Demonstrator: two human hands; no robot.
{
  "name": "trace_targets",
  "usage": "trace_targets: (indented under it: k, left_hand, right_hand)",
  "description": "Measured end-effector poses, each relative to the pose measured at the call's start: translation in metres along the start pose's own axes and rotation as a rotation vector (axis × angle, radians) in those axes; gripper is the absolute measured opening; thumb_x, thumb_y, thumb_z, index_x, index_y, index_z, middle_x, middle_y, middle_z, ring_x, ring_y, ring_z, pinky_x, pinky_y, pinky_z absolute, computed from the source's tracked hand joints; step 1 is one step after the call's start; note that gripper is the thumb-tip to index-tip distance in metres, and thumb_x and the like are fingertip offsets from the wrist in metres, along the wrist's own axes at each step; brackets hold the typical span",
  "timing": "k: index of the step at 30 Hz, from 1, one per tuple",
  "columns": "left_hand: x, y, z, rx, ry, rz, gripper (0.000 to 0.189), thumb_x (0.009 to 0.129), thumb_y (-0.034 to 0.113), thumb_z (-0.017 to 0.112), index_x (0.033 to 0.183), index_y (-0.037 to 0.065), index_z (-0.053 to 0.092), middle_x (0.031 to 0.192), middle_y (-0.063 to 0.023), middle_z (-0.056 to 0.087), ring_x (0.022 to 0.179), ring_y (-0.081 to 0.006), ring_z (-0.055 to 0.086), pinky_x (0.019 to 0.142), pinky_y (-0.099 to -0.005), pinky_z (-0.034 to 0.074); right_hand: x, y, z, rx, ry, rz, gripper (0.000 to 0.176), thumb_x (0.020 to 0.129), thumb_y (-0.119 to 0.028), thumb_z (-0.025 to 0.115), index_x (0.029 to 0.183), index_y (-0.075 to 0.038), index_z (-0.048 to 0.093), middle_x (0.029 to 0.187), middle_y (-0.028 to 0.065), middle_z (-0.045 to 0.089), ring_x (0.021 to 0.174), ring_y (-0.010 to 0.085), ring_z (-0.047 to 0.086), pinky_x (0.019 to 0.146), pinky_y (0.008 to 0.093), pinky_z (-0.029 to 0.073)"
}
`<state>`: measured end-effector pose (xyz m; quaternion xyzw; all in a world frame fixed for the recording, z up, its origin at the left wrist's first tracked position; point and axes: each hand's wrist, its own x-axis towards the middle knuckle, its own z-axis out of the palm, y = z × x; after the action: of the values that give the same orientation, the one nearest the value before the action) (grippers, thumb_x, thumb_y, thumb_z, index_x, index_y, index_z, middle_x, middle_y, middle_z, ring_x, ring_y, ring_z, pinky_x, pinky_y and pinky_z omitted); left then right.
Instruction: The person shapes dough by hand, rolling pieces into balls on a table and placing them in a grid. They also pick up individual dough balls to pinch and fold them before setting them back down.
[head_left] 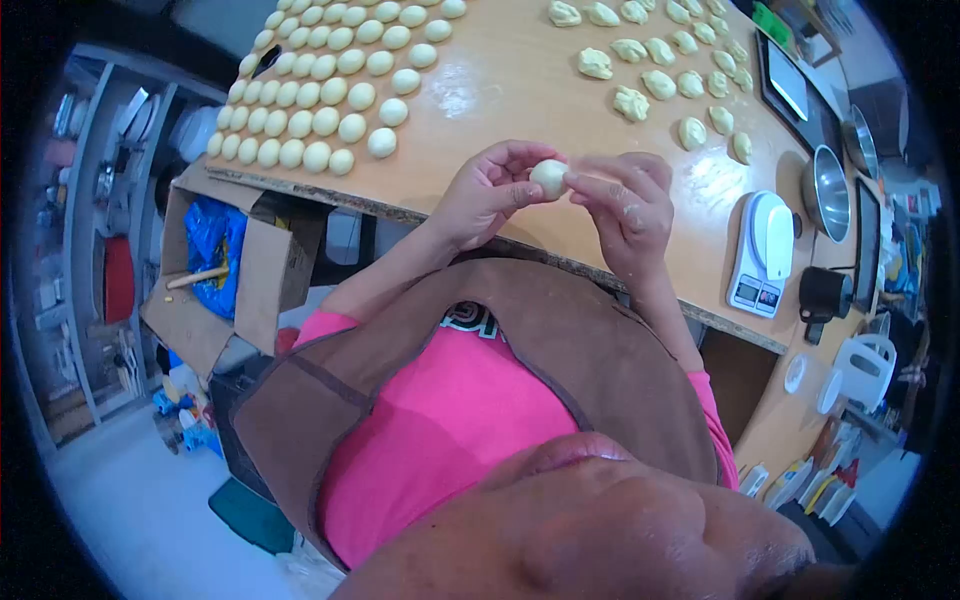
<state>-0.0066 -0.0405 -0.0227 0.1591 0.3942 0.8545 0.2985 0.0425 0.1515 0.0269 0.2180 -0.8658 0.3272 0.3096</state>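
A smooth, pale dough ball (549,179) is held up just above the table's near edge. My left hand (490,192) grips it from the left, with the thumb below and curled fingers behind. From the other side my right hand (630,205) pinches at the ball's edge with thumb and fingertips; its upper fingers are smeared by motion, and flour marks its back. Rows of smooth dough balls (325,121) lie at the table's left. Rough, uneven dough pieces (631,103) are spread over the right half.
The wooden table (480,100) has a worn near edge. At right are a white kitchen scale (762,250), a metal bowl (827,195), a black mug (825,295) and a dark tray with a tablet-like device (787,78). A cardboard box (265,275) with a blue bag stands at left.
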Motion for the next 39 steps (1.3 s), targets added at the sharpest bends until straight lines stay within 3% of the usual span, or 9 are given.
trace_targets:
  k: [3, 4, 9, 14, 19, 23, 28, 34, 39]
  left_hand:
    - [-0.004, 0.008, -0.009, -0.125, 0.043, 0.023, 0.044, 0.082, 0.001, 0.067, 0.123, 0.001, 0.050, 0.123, -0.0127, 0.057, 0.111, -0.0206, 0.057, 0.096, -0.0352, 0.048]
    - [-0.010, 0.015, -0.017, 0.039, 0.121, 0.064, 0.043, 0.082, -0.001, 0.066, 0.123, 0.001, 0.050, 0.122, -0.0127, 0.057, 0.110, -0.0209, 0.058, 0.095, -0.0350, 0.049]
    - [-0.057, 0.059, -0.067, 0.662, 0.477, 0.240, 0.046, 0.080, -0.009, 0.063, 0.124, 0.000, 0.052, 0.116, -0.0112, 0.061, 0.104, -0.0178, 0.060, 0.087, -0.0296, 0.053]
    - [-0.085, 0.092, -0.073, 1.510, 0.663, 0.071, 0.049, 0.079, -0.002, 0.069, 0.125, 0.003, 0.054, 0.114, -0.0095, 0.064, 0.096, -0.0160, 0.063, 0.083, -0.0287, 0.052]
    - [-0.067, 0.097, -0.065, 1.482, 0.592, 0.115, 0.042, 0.080, 0.011, 0.070, 0.120, 0.006, 0.059, 0.112, -0.0087, 0.066, 0.094, -0.0179, 0.065, 0.082, -0.0303, 0.053]
    - [-0.004, 0.122, -0.037, 1.507, 0.357, 0.317, 0.040, 0.080, 0.013, 0.071, 0.118, 0.006, 0.060, 0.110, -0.0076, 0.067, 0.095, -0.0174, 0.065, 0.083, -0.0303, 0.053]
    - [0.124, 0.145, -0.021, 1.460, 0.094, 0.301, 0.039, 0.081, 0.011, 0.071, 0.119, 0.005, 0.060, 0.114, -0.0072, 0.065, 0.099, -0.0154, 0.064, 0.086, -0.0295, 0.052]
    - [0.329, 0.147, -0.100, 1.530, -0.039, 0.352, 0.044, 0.080, 0.015, 0.073, 0.121, 0.007, 0.058, 0.109, -0.0052, 0.067, 0.099, -0.0147, 0.064, 0.085, -0.0296, 0.052]
    - [0.453, 0.141, -0.163, 1.811, 0.056, 0.415, 0.043, 0.076, 0.016, 0.073, 0.116, 0.006, 0.059, 0.107, -0.0092, 0.067, 0.099, -0.0191, 0.064, 0.086, -0.0318, 0.051]
  right_hand:
    - [0.002, -0.008, -0.003, -0.087, 0.102, -0.007, 0.027, 0.082, -0.038, 0.066, 0.100, -0.020, 0.073, 0.113, 0.0082, 0.058, 0.102, 0.0230, 0.050, 0.083, 0.0351, 0.039]
    - [-0.004, 0.001, -0.004, -0.058, 0.072, 0.005, 0.041, 0.085, -0.051, 0.059, 0.106, -0.018, 0.070, 0.125, 0.0149, 0.049, 0.112, 0.0270, 0.044, 0.091, 0.0387, 0.037]
    - [-0.012, 0.043, -0.002, 0.023, 0.188, 0.097, 0.054, 0.086, -0.047, 0.063, 0.123, -0.009, 0.056, 0.125, 0.0152, 0.049, 0.113, 0.0300, 0.045, 0.098, 0.0416, 0.037]
    - [-0.021, 0.063, 0.008, 0.084, 0.246, 0.293, 0.051, 0.088, -0.036, 0.063, 0.124, -0.004, 0.050, 0.120, 0.0138, 0.051, 0.105, 0.0259, 0.050, 0.090, 0.0376, 0.041]
    - [-0.021, 0.062, 0.001, 0.068, 0.238, 0.318, 0.047, 0.085, -0.026, 0.067, 0.123, -0.003, 0.051, 0.116, 0.0129, 0.053, 0.100, 0.0245, 0.051, 0.088, 0.0367, 0.042]
    - [-0.007, 0.062, -0.011, 0.064, 0.182, 0.265, 0.047, 0.080, -0.017, 0.071, 0.121, -0.005, 0.052, 0.115, 0.0129, 0.055, 0.100, 0.0261, 0.052, 0.088, 0.0372, 0.043]
    - [-0.004, 0.083, -0.016, -0.021, 0.133, 0.240, 0.049, 0.079, -0.020, 0.073, 0.120, -0.005, 0.052, 0.111, 0.0126, 0.055, 0.097, 0.0279, 0.052, 0.088, 0.0394, 0.043]
    - [-0.012, 0.097, -0.012, -0.024, 0.099, 0.404, 0.051, 0.077, -0.017, 0.074, 0.122, -0.007, 0.050, 0.108, 0.0132, 0.055, 0.094, 0.0296, 0.052, 0.087, 0.0408, 0.042]
    - [-0.013, 0.104, -0.012, 0.010, -0.021, 0.424, 0.053, 0.077, -0.018, 0.074, 0.122, -0.007, 0.048, 0.112, 0.0141, 0.055, 0.099, 0.0319, 0.052, 0.088, 0.0417, 0.042]
